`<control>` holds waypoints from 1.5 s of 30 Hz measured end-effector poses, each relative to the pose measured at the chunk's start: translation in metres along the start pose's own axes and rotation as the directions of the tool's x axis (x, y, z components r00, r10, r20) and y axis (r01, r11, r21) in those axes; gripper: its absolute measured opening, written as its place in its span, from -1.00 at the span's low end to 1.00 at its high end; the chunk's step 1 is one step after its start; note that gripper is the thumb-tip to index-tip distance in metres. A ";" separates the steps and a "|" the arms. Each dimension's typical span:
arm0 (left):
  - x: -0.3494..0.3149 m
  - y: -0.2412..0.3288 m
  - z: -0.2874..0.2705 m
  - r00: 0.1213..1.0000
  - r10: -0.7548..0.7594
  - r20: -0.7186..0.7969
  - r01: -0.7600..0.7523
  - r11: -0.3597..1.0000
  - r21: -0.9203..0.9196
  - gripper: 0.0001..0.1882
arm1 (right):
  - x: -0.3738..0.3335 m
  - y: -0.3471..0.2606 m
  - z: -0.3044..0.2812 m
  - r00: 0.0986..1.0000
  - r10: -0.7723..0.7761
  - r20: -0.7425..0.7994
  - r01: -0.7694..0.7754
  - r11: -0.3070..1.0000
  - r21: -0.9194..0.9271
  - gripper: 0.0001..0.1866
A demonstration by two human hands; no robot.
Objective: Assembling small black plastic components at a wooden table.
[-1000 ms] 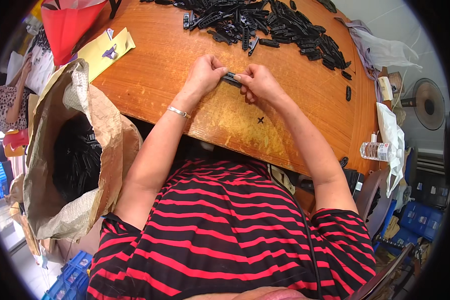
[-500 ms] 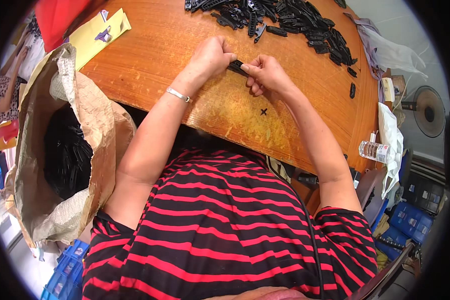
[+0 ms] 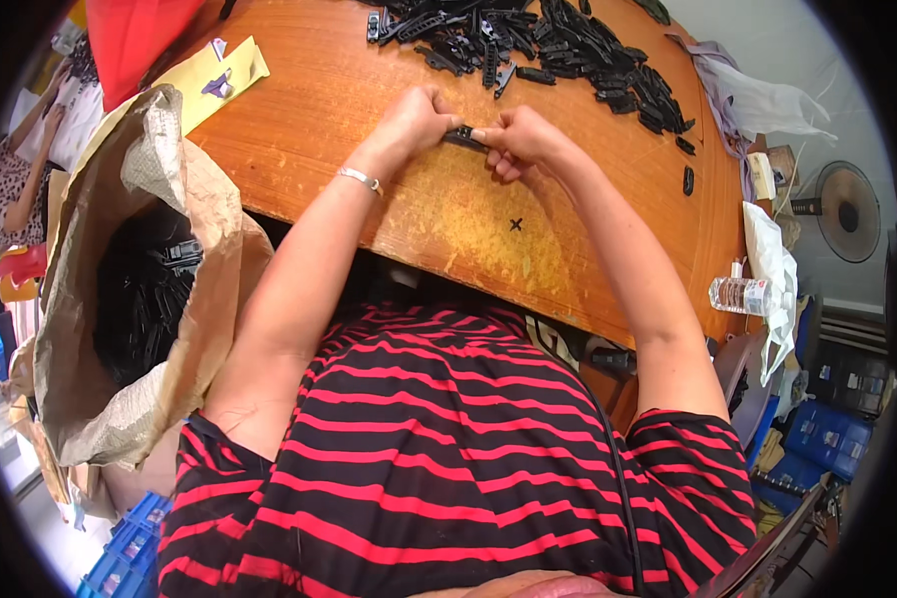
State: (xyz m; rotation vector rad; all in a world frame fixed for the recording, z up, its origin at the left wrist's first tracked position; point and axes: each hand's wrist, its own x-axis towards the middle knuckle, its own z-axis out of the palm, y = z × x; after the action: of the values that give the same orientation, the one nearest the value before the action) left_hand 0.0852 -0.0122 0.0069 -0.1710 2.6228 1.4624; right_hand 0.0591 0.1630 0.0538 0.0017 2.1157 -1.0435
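Between my two hands is a small, long black plastic part, held level above the wooden table. My left hand pinches its left end, fingers curled. At the other end, the thumb and fingers of my right hand are closed on it; fingers cover much of the part. Beyond my hands lies a heap of similar black plastic parts. A small black cross-shaped mark or piece is on the table nearer to me; I cannot tell which.
An open paper sack with many black parts stands at my left against the table. Yellow paper lies at the back left. A plastic bottle and a fan are at the right. Another person's arm shows far left.
The black part has turned from slanting to nearly level between my hands. My view has shifted slightly. Both hands keep their hold.
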 end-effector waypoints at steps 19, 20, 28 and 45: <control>-0.016 -0.020 0.011 0.980 0.099 -0.170 -0.110 0.992 -0.060 -0.70 | 0.003 0.027 0.010 0.967 -0.227 -0.113 0.232 0.972 0.029 -0.80; -0.020 -0.021 0.012 0.975 0.105 -0.198 -0.139 0.976 -0.169 -0.65 | 0.000 0.034 0.014 0.967 -0.229 -0.112 0.234 0.972 0.028 -0.80; -0.049 -0.021 0.011 0.968 0.239 -0.071 -0.249 0.895 -0.371 -0.76 | -0.014 0.053 0.032 0.626 -0.730 -0.276 0.610 0.678 -0.409 -0.76; -0.074 -0.021 -0.040 0.922 0.226 -0.314 -0.385 0.444 -0.809 -0.73 | -0.028 -0.051 0.047 0.507 -0.859 -0.066 0.744 0.475 -0.470 -0.81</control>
State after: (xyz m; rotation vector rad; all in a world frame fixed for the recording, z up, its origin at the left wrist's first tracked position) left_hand 0.1590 -0.0549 0.0231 0.1275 1.7530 2.9105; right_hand 0.0933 0.1059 0.0886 -1.2708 2.6214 -1.1426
